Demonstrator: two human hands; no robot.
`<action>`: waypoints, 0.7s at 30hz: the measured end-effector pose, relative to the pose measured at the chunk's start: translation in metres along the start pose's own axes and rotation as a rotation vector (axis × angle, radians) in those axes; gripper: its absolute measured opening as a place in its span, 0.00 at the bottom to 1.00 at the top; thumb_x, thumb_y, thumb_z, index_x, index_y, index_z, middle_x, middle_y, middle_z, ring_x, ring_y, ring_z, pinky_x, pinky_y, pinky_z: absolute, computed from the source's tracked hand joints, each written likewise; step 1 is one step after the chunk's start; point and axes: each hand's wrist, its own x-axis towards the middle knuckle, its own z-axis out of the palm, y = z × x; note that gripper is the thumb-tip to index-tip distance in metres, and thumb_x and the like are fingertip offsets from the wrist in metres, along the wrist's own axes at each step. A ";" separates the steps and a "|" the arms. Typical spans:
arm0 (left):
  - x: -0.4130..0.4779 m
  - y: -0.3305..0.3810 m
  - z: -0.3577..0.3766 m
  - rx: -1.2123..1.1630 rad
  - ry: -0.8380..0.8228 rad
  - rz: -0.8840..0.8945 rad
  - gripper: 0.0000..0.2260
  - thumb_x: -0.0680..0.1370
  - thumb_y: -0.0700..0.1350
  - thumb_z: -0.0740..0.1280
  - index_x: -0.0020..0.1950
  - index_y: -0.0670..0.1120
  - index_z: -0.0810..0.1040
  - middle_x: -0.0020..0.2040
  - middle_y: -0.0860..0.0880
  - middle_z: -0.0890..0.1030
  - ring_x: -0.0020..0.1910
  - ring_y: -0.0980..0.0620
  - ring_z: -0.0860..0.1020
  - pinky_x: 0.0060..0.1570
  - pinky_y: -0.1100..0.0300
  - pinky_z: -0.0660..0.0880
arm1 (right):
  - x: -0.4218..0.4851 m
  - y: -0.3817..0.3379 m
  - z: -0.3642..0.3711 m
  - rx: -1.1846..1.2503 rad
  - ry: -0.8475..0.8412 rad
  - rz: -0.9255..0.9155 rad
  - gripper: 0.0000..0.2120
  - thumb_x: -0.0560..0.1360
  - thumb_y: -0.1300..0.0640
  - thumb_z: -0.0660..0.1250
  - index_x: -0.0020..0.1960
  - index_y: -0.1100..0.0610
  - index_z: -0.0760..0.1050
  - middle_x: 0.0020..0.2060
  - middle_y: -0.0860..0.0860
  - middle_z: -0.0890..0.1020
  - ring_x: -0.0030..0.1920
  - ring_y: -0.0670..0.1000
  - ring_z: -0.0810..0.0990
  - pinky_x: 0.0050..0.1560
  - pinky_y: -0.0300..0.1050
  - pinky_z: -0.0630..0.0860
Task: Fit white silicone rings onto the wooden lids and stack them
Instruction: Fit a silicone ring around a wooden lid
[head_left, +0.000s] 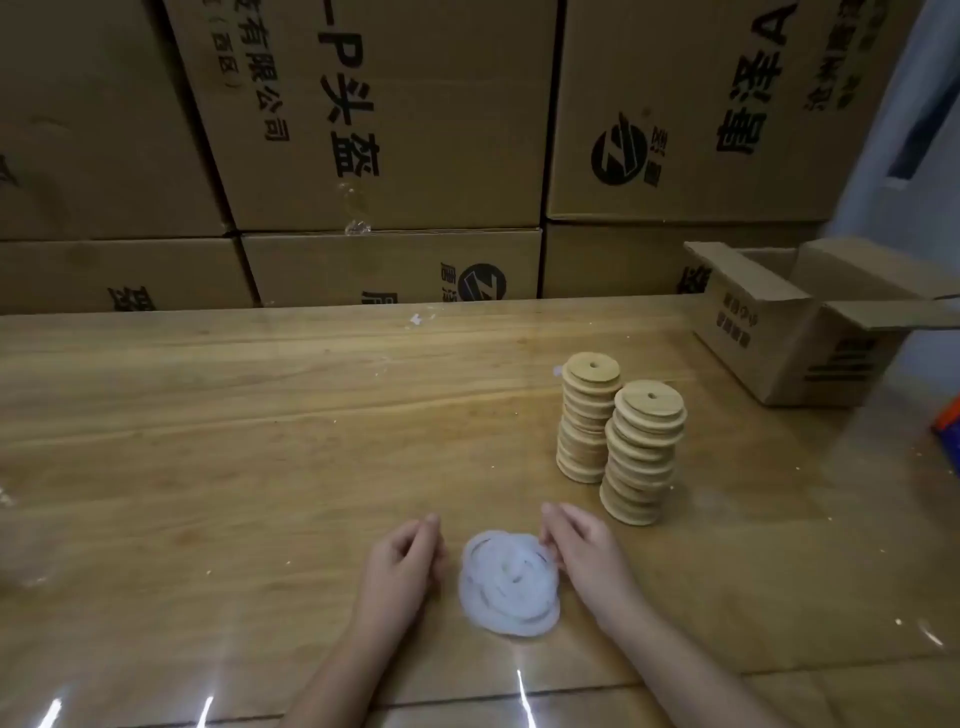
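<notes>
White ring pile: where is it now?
Ring pile: low centre of head view, on the table between left hand and right hand; lid stacks stand beyond, to the right.

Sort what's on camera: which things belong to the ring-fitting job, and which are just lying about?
Job:
white silicone rings
near stack of wooden lids
far stack

Lying about:
open cardboard box (contents unseen)
stacked cartons

Glossy wooden table (260, 415) in front of me: a loose pile of white silicone rings (509, 584) sits low centre. Right of middle stands a near stack of wooden lids (641, 457), with a far stack (587, 421) just behind it. An open cardboard box (779, 332) is at the right edge, and white scraps (415, 319) lie by the far edge.
</notes>
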 end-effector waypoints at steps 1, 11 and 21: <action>0.006 0.001 0.002 0.012 -0.007 0.015 0.20 0.80 0.43 0.61 0.27 0.45 0.72 0.21 0.51 0.72 0.21 0.56 0.68 0.25 0.67 0.65 | 0.008 -0.001 0.003 -0.015 0.014 -0.009 0.19 0.78 0.53 0.61 0.29 0.54 0.69 0.23 0.47 0.68 0.25 0.44 0.66 0.29 0.36 0.63; 0.051 0.011 0.025 0.064 -0.076 0.097 0.21 0.79 0.46 0.62 0.28 0.39 0.73 0.21 0.51 0.72 0.21 0.59 0.67 0.26 0.66 0.65 | 0.058 -0.013 0.031 -0.061 0.020 -0.095 0.22 0.78 0.52 0.62 0.25 0.49 0.69 0.21 0.45 0.64 0.25 0.44 0.63 0.27 0.37 0.60; 0.065 0.005 0.031 -0.002 -0.087 0.141 0.20 0.79 0.45 0.63 0.26 0.47 0.72 0.23 0.50 0.73 0.22 0.59 0.68 0.27 0.68 0.65 | 0.070 -0.002 0.029 -0.001 -0.027 -0.160 0.20 0.77 0.53 0.62 0.27 0.51 0.68 0.21 0.44 0.66 0.25 0.41 0.64 0.27 0.34 0.61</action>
